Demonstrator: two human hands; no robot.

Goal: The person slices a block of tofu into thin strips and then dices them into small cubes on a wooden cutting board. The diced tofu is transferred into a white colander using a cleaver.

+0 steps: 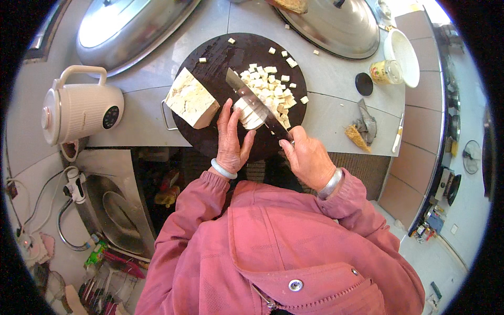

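A round dark cutting board (252,47) with a metal handle lies on the tiled counter. My right hand (309,159) is closed around the handle of a cleaver (252,96), whose blade slants up to the left across the board. Just left of the blade are white slices, apparently tofu (249,115), with my left hand (232,139) resting its fingertips against them. To the right of the blade lies a pile of small white cubes (277,88), and several loose cubes are scattered about. A large uncut block of the same pale food (192,98) stands at the board's left.
At left are an electric kettle (82,106), a large steel lid (126,27) and a sink (114,204). Another lid (334,27), a glass jar (386,72), a black cap (364,84), a white basket (405,55), a grey cloth (367,122) and a peeler-like tool (398,134) lie right.
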